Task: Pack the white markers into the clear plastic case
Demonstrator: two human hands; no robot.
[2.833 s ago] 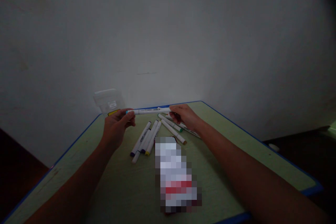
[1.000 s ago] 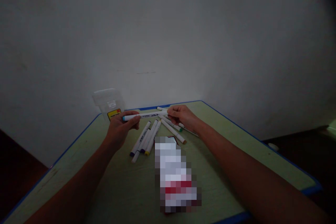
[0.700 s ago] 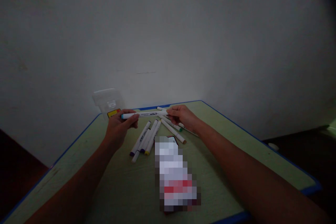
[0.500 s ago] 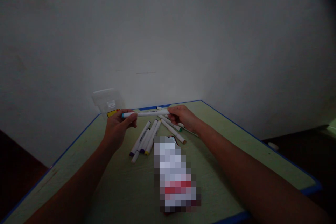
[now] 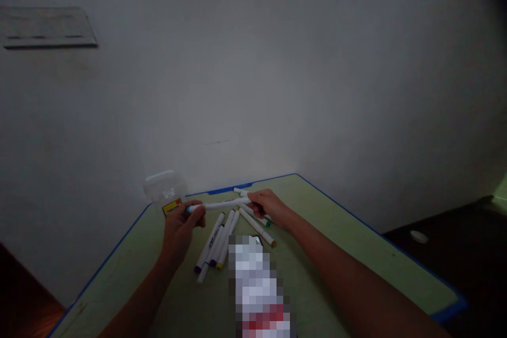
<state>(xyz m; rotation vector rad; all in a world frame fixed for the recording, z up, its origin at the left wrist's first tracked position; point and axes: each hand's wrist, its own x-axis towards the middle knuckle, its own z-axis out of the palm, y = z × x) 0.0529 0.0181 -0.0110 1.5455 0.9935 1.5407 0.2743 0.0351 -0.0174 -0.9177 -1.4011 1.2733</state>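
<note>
A white marker (image 5: 225, 204) with a light-blue end is stretched between both my hands, above the table. My left hand (image 5: 180, 229) pinches its blue end between thumb and fingers. The other end sits in the closed fingers of my right hand (image 5: 271, 208), which hide its tip. Below and between the hands, several white markers (image 5: 209, 243) lie loose, with purple and yellow ends. A marker with a brown-orange end (image 5: 257, 227) and one with a green end (image 5: 256, 215) rest under my right hand.
A clear plastic case (image 5: 162, 187) with a yellow label stands behind my left hand. A blurred-out, pixelated object (image 5: 257, 285) lies at the front of the green table (image 5: 336, 232), which has a blue edge. The wall is close behind; a switch panel (image 5: 49, 29) is at upper left.
The view has tilted up, so table and hands sit lower in the picture and the wall panel shows. Both hands still hold the same marker, its right end now tilted slightly higher.
</note>
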